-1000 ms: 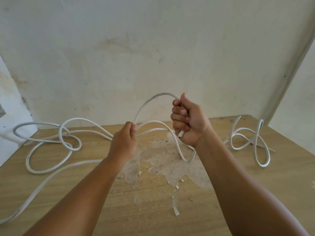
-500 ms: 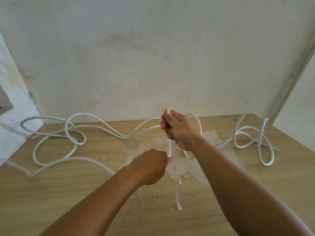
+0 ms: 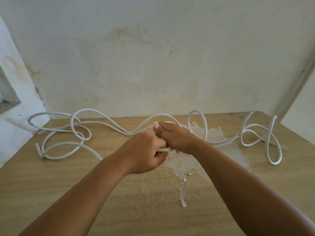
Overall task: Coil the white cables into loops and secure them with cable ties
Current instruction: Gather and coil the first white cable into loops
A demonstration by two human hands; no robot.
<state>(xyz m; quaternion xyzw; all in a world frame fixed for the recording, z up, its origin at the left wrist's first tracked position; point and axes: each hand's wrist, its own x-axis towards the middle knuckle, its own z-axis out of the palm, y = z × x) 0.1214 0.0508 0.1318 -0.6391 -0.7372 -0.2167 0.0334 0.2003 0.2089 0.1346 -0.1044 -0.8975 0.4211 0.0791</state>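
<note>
Gripping the white cable [image 3: 119, 129] over the wooden surface [image 3: 51, 184], your left hand [image 3: 144, 154] and right hand [image 3: 175, 137] meet, fingers curled around it. Keep each new loop matched; loose slack sprawls both sides.

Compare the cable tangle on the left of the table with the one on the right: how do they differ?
The left tangle lies mostly flat in wide, sprawling loops, and a free end shows at its near edge. The right tangle is more compact, with narrower loops standing up off the table; its ends are hard to make out. Both are white cable, uncoiled and untied, and strands from each run toward the hands.
</note>
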